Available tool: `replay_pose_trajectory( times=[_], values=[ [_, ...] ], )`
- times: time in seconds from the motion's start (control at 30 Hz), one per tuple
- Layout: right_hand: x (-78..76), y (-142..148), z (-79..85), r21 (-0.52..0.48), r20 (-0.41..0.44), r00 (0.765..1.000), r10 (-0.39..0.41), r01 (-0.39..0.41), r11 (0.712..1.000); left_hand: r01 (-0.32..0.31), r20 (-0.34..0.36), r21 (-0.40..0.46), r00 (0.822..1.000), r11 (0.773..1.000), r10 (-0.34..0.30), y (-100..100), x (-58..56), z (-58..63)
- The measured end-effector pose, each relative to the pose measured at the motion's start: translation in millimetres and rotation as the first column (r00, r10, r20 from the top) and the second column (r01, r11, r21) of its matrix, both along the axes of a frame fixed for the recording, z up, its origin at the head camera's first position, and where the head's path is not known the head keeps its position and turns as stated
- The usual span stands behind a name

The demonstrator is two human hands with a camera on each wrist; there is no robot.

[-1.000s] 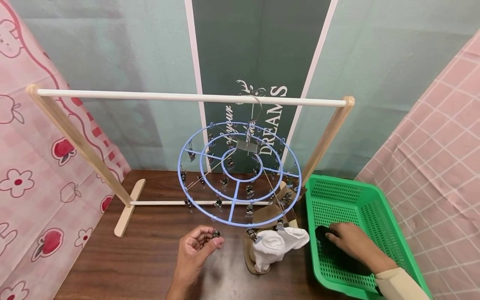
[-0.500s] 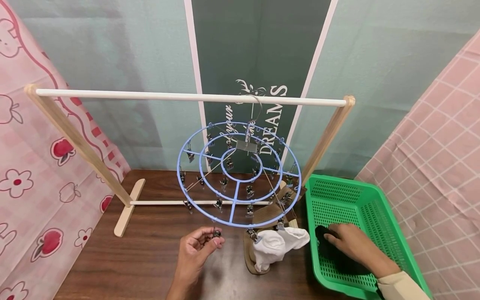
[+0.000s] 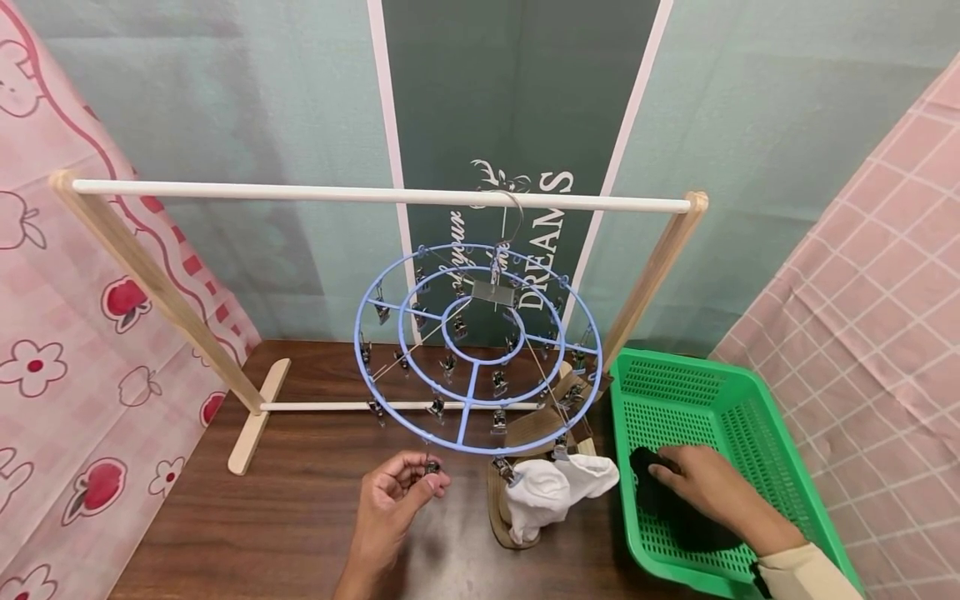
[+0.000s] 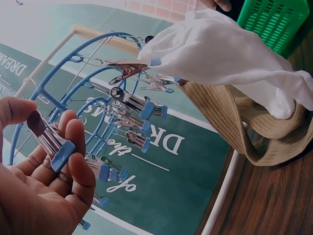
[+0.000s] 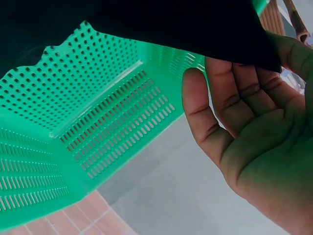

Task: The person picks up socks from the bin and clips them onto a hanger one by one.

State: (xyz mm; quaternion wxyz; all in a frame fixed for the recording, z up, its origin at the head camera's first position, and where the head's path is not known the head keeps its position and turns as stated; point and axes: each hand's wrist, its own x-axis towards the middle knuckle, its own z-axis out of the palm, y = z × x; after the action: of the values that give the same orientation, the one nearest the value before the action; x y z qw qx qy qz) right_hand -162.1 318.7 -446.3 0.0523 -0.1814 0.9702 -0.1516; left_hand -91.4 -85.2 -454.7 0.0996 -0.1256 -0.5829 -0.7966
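Barely anything has shifted since the earlier frame. Lower centre, my left hand (image 3: 393,492) pinches a metal clip (image 4: 49,139). Lower right, well apart, my right hand (image 3: 703,485) pinches the black cloth (image 3: 681,521), its long axis slanting down-right inside the green basket (image 3: 667,387). Mid-frame beyond hangs the blue hanger (image 3: 464,421).

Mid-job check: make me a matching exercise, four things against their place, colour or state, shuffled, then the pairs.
1. black cloth
2. one metal clip
3. white cloth
4. basket

A. green, perforated
B. pinched by the left hand
C. clipped onto the blue ring hanger
D. held by the right hand

Pairs: 1-D; 2-B; 3-C; 4-A
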Motion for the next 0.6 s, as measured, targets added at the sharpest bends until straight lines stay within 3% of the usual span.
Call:
replay_pose_trajectory(
  times=[0.23,0.6],
  values=[
    [1.0,-2,4.1,-0.01,0.007,1.0,-0.003,0.003,1.0,0.017,0.023,0.018,1.0,1.0,-0.018,0,0.0,0.4],
    [4.7,-6,11.2,-0.013,-0.018,1.0,-0.002,0.002,1.0,0.026,-0.055,0.017,0.998,1.0,-0.025,1,-1.5,-1.6]
  ],
)
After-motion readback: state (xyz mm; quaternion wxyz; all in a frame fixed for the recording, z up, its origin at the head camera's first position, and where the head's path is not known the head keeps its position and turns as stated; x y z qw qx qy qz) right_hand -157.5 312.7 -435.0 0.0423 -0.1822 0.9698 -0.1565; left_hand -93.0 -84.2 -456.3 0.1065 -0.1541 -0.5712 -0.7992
